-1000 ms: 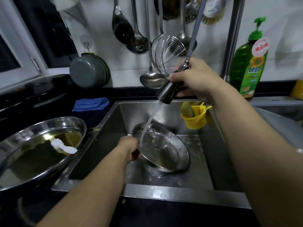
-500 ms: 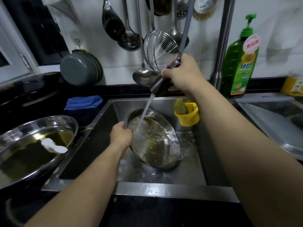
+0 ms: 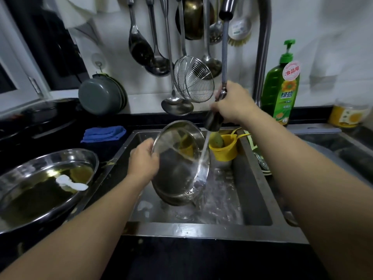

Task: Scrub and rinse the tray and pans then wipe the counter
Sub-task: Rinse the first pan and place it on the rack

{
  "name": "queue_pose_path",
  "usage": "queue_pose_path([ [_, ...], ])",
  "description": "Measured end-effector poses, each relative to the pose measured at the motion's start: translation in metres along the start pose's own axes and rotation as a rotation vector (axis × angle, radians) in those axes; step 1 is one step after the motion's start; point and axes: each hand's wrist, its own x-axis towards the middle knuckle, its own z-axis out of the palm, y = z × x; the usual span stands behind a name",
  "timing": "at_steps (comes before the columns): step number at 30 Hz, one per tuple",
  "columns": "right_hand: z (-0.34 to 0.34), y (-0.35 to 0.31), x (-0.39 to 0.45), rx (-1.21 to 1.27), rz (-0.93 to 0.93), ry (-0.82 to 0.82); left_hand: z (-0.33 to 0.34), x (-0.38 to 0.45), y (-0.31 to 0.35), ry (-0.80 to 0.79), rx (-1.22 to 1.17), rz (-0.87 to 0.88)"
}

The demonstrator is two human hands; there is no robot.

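Round stainless-steel pan [image 3: 179, 164] tilted over steel sink [image 3: 201, 231]; my left hand [image 3: 144, 160] grips its rim, right hand [image 3: 235, 104] clasps dark pull-out sprayer head [image 3: 214, 121]. Risk: wet rim slips, stream splashes out.

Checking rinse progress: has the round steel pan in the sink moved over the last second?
Yes. The round steel pan has tipped upright and risen toward the yellow cup.

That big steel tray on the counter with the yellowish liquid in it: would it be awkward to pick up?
Probably. The steel tray is wide and shallow and holds yellowish liquid, so it would likely feel heavy and slosh or spill if tilted. The liquid looks oily, so the rim may be slippery. The tray itself looks stiff, unlikely to flex.
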Motion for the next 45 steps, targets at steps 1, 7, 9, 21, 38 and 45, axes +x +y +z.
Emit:
queue_pose_path([
  [1,-0.005,-0.004,-0.003,0.014,0.023,-0.039,-0.008,-0.002,0.003,0.01,0.019,0.03],
  [7,-0.005,-0.022,-0.023,0.393,0.115,-0.198,-0.037,-0.008,0.004,0.02,0.062,0.12],
  [9,0.002,-0.029,-0.025,0.5,0.13,-0.222,-0.041,-0.013,0.004,0.007,0.043,0.116],
  [21,0.037,-0.049,-0.018,0.731,0.163,-0.11,-0.023,-0.021,-0.01,-0.161,-0.444,-0.302],
  [38,0.034,-0.056,-0.02,0.726,0.136,-0.181,-0.01,-0.02,-0.02,-0.253,-0.475,-0.278],
  [45,0.027,-0.051,-0.023,0.719,0.142,-0.219,-0.012,-0.013,-0.018,-0.255,-0.445,-0.217],
])
